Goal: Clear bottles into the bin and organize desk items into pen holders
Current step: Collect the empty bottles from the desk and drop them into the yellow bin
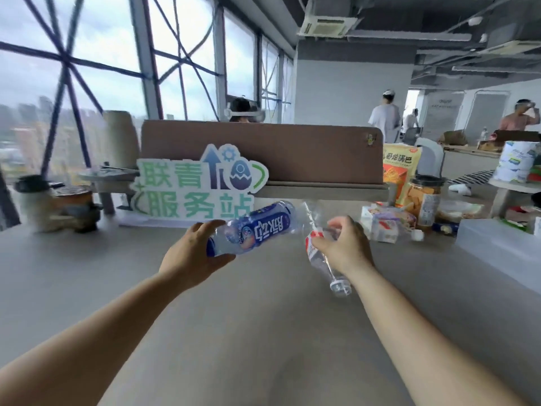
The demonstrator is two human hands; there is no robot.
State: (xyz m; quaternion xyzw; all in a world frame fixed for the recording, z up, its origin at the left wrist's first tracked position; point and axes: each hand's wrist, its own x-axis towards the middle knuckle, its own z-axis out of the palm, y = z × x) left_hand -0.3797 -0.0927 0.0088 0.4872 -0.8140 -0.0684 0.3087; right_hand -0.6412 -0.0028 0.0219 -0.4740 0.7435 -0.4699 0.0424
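Clearing bottles: fingers of my left hand (191, 254) wrap the blue bottle (257, 227); those of my right hand (344, 244) pinch the clear bottle (314, 250), neck hanging below them. I see no bin; finding it comes next.

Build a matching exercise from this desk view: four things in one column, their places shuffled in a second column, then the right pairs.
Things
1. blue-labelled bottle
2. clear bottle
3. green sign
4. lidded cup

Places
A. far left of the desk
B. held in the right hand
C. standing in front of the brown divider
D. held in the left hand

Pairs: 1-D, 2-B, 3-C, 4-A
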